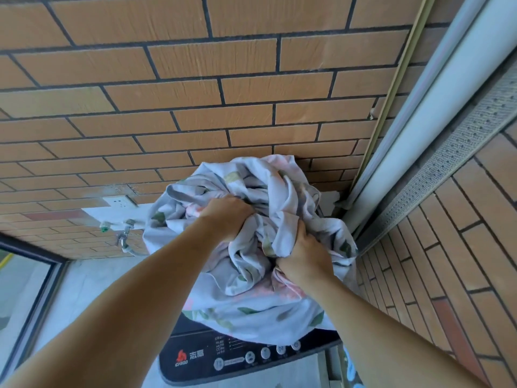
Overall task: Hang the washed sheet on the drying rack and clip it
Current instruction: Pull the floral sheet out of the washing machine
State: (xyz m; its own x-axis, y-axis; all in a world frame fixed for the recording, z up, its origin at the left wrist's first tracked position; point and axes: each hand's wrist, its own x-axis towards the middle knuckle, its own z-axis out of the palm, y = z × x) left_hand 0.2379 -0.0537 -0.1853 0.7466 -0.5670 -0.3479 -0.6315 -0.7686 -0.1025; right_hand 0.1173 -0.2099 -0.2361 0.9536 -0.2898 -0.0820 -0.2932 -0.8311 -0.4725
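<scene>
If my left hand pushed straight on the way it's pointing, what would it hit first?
The bunched sheet that the left hand already grips; past it, probably the brick wall, though depth is unclear.

One sheet (251, 247), two hands (228, 217), one washing machine (212, 357)

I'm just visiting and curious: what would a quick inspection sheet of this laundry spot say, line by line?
Surface: washing machine at the bottom of the view, dark control panel with round buttons; its top is mostly hidden by cloth.
Job's things: sheet, pale with a leafy print, bunched in a crumpled bundle above the machine; no drying rack or clips in view.
Clutter: nothing seen.
Hands: left hand and right hand both closed, fingers dug into the sheet.
Cables: a tap with a hose on the wall; a wall socket above it, nothing plugged in.
Surroundings: orange brick wall, white pipe in the corner, window at left.
</scene>
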